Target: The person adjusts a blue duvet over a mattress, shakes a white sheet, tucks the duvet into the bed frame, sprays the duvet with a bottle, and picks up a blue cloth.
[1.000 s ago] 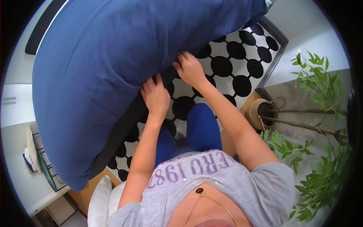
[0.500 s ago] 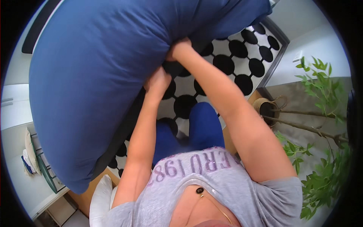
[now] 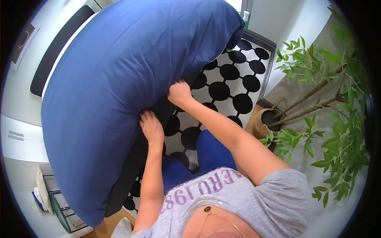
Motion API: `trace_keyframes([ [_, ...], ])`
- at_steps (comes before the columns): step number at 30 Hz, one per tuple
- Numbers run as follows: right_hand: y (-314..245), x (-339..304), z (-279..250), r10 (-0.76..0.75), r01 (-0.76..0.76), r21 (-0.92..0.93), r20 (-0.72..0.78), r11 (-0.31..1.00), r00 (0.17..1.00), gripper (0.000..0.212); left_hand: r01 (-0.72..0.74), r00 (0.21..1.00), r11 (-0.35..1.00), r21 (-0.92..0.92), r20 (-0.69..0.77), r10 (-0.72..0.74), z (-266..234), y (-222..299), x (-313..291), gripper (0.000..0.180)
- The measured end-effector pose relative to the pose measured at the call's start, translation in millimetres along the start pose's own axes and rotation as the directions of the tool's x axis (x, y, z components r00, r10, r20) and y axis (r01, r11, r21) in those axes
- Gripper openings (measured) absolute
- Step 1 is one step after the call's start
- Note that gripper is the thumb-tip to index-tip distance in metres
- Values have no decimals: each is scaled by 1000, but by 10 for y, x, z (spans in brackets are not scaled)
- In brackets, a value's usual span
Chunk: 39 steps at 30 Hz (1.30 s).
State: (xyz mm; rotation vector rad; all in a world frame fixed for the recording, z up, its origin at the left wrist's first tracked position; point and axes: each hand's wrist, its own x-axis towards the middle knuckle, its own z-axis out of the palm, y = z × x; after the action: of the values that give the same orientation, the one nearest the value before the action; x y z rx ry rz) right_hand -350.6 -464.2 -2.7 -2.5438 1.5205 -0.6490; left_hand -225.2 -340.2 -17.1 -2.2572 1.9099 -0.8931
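A large blue duvet (image 3: 95, 107) covers the bed on my left and ahead, with soft creases running to its near edge. Below that edge the dark bed base (image 3: 137, 158) shows. My left hand (image 3: 152, 127) rests at the duvet's edge, its fingers apart and the fingertips against the fabric. Farther along the same edge, my right hand (image 3: 179, 93) is closed on the duvet, knuckles up; the cloth inside it is mostly hidden.
A black-and-white dotted rug (image 3: 219, 90) lies beside the bed. To the right stands a leafy plant in a woven basket (image 3: 262, 126). A dark headboard-like panel (image 3: 59, 49) is beyond the bed. A green rack (image 3: 63, 214) stands at lower left, and a bottle (image 3: 246, 19) at the far end.
My view has shifted, showing more of the bed and plant. Both hands have come back from under the duvet's edge; the left fingers have loosened and now lie against the fabric.
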Motion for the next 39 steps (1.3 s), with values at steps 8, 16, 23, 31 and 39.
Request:
trace_keyframes([
  [8,225,-294,36,-349,457,241,-383,856,855,13,-46,998,899,-436,-66,19,-359,370,38,50],
  [16,-54,469,147,-186,201,18,473,979,861,34,189,942,832,-521,337,-3,81,324,590,27],
  [23,672,-136,292,-255,387,305,-393,870,884,22,89,908,875,-476,400,125,-422,304,418,51],
  [31,2042,920,-70,536,-74,829,424,-554,730,50,-60,950,816,-575,219,224,-241,1018,1044,53],
  [39,2729,1563,405,591,-326,542,-435,774,680,36,165,831,773,-613,509,227,4,1158,1582,49],
])
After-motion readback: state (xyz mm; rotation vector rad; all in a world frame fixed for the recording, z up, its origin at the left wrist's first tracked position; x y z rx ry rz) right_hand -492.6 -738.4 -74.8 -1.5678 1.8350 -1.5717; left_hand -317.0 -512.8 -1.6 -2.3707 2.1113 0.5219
